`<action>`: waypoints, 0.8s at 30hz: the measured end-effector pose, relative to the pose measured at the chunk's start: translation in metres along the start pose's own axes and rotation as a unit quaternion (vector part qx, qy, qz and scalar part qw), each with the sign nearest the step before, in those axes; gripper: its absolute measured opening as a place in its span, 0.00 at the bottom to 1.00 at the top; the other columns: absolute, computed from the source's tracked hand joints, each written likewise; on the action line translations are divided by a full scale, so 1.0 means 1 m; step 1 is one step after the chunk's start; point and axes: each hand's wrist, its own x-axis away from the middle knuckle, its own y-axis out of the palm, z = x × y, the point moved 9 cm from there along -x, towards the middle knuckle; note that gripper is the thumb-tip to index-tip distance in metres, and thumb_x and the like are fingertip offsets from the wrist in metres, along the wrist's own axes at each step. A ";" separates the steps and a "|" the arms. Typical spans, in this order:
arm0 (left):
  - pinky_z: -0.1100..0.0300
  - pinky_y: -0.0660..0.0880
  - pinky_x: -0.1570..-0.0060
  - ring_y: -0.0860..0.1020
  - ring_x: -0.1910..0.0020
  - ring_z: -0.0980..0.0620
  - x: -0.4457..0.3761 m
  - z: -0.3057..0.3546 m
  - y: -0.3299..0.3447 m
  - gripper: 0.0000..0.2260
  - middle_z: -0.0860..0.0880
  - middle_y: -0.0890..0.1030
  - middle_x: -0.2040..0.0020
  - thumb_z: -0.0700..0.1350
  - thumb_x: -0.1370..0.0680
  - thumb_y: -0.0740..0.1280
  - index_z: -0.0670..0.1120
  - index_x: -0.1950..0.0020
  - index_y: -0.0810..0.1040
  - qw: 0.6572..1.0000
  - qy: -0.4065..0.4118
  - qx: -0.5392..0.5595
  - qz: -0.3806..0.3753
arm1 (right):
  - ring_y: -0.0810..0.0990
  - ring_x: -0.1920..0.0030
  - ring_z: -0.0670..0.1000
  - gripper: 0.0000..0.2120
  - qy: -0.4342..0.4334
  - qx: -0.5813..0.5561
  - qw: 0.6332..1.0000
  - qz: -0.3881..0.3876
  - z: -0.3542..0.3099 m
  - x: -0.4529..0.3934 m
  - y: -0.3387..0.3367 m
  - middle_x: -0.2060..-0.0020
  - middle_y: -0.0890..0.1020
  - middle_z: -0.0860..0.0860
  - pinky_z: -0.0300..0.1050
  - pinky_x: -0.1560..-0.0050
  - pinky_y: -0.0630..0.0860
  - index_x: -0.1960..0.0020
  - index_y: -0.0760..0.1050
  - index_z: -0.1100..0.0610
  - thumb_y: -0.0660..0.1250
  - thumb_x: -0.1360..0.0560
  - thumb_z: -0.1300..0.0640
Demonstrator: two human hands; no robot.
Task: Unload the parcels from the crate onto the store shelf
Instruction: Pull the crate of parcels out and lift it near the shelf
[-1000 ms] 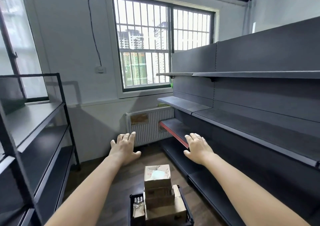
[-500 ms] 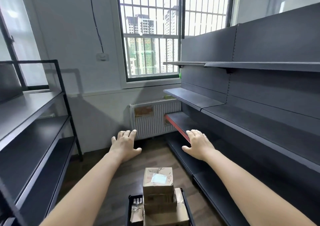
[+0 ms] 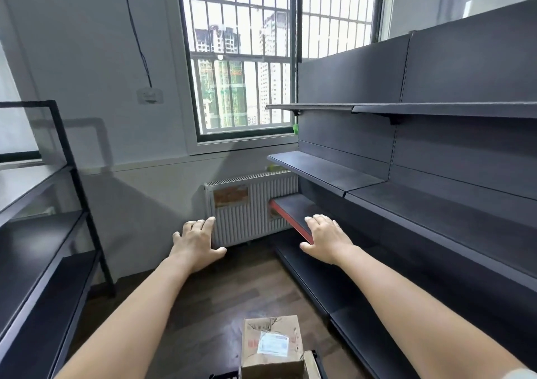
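Observation:
A brown cardboard parcel (image 3: 271, 345) with a white label sits on top of a stack at the bottom edge of the view. Only a sliver of the black crate (image 3: 223, 375) under it shows. The dark grey store shelf (image 3: 436, 204) runs along the right wall with several bare levels. My left hand (image 3: 196, 243) and my right hand (image 3: 327, 239) are stretched out in front of me, palms down, fingers apart, holding nothing. Both hover well above and beyond the parcel.
A black metal rack (image 3: 43, 247) stands along the left. A white radiator (image 3: 250, 207) sits under the barred window (image 3: 261, 58) on the far wall. One lower shelf has a red front edge (image 3: 290, 221). Dark wooden floor lies between the two racks.
The view has tilted upward and moved forward, so the crate and lower parcels have slid out of the bottom of the frame. Both hands stay outstretched and empty.

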 end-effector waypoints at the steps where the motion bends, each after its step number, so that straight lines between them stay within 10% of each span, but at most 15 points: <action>1: 0.44 0.59 0.31 0.56 0.26 0.46 -0.010 -0.003 0.003 0.37 0.48 0.60 0.25 0.60 0.27 0.65 0.48 0.24 0.53 1.000 0.001 -0.001 -0.002 | 0.54 0.26 0.55 0.34 0.001 0.000 1.000 0.002 0.000 -0.009 0.001 0.27 0.61 0.56 0.54 0.27 0.51 0.26 0.55 0.58 0.62 0.26 0.46; 24: 0.48 0.61 0.32 0.57 0.27 0.48 -0.055 -0.031 0.151 0.37 0.50 0.61 0.26 0.61 0.26 0.63 0.50 0.24 0.50 0.987 -0.083 0.008 -0.136 | 0.54 0.25 0.52 0.34 0.052 -0.016 0.990 -0.128 0.079 -0.060 0.144 0.27 0.60 0.54 0.51 0.26 0.52 0.25 0.52 0.57 0.61 0.24 0.45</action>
